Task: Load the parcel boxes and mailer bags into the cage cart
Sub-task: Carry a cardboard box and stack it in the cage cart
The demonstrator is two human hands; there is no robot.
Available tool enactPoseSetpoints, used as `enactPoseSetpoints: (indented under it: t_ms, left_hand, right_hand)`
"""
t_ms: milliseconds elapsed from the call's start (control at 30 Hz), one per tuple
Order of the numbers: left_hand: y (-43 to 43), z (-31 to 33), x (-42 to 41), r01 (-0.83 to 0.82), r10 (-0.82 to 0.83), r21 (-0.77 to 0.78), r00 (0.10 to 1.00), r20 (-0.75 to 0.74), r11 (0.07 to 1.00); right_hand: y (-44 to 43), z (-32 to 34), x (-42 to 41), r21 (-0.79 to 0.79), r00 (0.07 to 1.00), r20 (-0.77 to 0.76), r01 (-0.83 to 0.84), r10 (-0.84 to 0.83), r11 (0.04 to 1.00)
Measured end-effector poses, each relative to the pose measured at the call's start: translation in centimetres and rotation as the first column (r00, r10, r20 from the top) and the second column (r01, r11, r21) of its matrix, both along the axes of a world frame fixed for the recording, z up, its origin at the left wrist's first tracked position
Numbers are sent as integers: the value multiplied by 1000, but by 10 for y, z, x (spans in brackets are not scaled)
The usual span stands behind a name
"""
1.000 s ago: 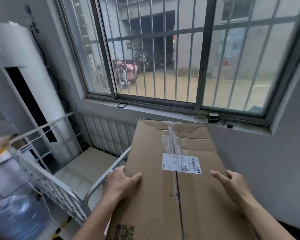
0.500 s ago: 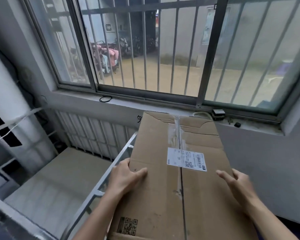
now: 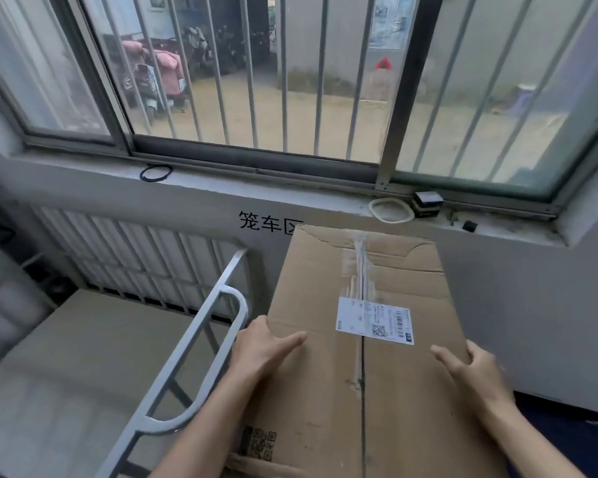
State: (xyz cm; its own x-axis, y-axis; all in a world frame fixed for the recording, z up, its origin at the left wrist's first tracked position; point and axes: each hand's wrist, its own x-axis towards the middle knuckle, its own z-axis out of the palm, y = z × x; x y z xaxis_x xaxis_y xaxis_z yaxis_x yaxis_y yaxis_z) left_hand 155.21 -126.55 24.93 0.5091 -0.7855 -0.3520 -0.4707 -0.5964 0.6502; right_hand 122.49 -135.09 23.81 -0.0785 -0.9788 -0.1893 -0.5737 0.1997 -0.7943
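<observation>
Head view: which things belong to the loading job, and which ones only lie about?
Job: cardboard parcel box, left hand, right hand, cage cart.
Lying about, on the windowsill: black band, white ring, small black box.

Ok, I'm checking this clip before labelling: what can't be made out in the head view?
Head view:
cardboard box: near end cut off by the bottom edge; underside hidden by its own top.
left hand and right hand: fingertips past the box's sides hidden by the box.
shipping label: print too small.
cage cart: left part blurred, cut off by the edge.
wall writing: last character partly behind the box.
</observation>
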Motion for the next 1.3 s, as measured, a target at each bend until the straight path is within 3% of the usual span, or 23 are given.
enactPoseSetpoints:
  t_ms: [167,367,700,833,1300]
  left_hand:
    - [-28,-116,8,-34,30,103,999,42,994]
    - [-62,-248,21,-75,57,104,984,168,992]
    - [-51,-380,91,-132,134,-25,970,202,991]
    - [-43,-410,116,-136,148,-65,955,258,989]
    - [-70,-484,154,-113,132,-94,964,231,989]
  right_hand:
    - [-24,-113,17,63,1000,21,1,-2,998]
    - [-47,-248,34,107,999,43,6,-10,994]
    - [-59,-408,103,-2,992,117,-56,55,998]
    - [-57,-441,128,-29,987,150,-50,54,998]
    - [-68,-510,156,-63,986,142,-75,84,995]
